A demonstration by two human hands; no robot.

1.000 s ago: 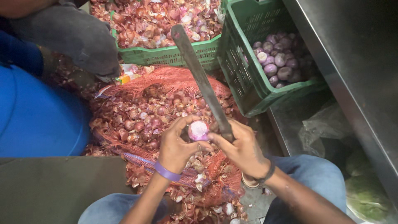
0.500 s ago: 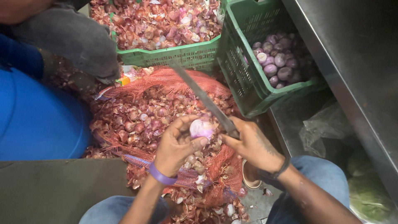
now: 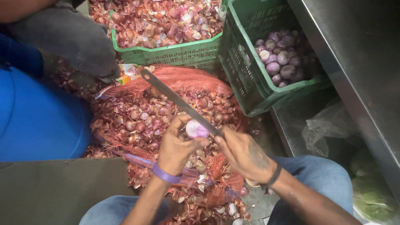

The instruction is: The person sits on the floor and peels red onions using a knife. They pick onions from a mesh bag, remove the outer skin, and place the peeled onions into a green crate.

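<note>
On the far left sits a big blue tub (image 3: 37,121), and above it is a dark grey cloth (image 3: 71,37) on another person's lap or arm. A flat dark board (image 3: 58,191) lies at the bottom left.

In the middle, a red net sack (image 3: 183,79) is spread open on the floor, and a heap of small red onions (image 3: 137,121) and dry skins lies on it. Behind the heap stands a green crate (image 3: 175,54) full of onion skins (image 3: 158,21).

The left hand (image 3: 177,146), with a purple band (image 3: 166,175) on its wrist, is closed around a small peeled onion (image 3: 196,130). The onion is pale pink and sits at the fingertips, just above the heap. The right hand (image 3: 243,152), with a dark band on its wrist, is closed around the handle end of a long knife (image 3: 175,100). The blade runs up and to the left, over the heap, and it touches the peeled onion.

To the right, a second green crate (image 3: 250,83) leans on its side and holds peeled purple onions (image 3: 281,62). Farther right is a grey metal wall (image 3: 358,62), with a clear plastic bag (image 3: 329,129) low beside it. The person's knees in blue jeans (image 3: 325,183) show at the bottom.
</note>
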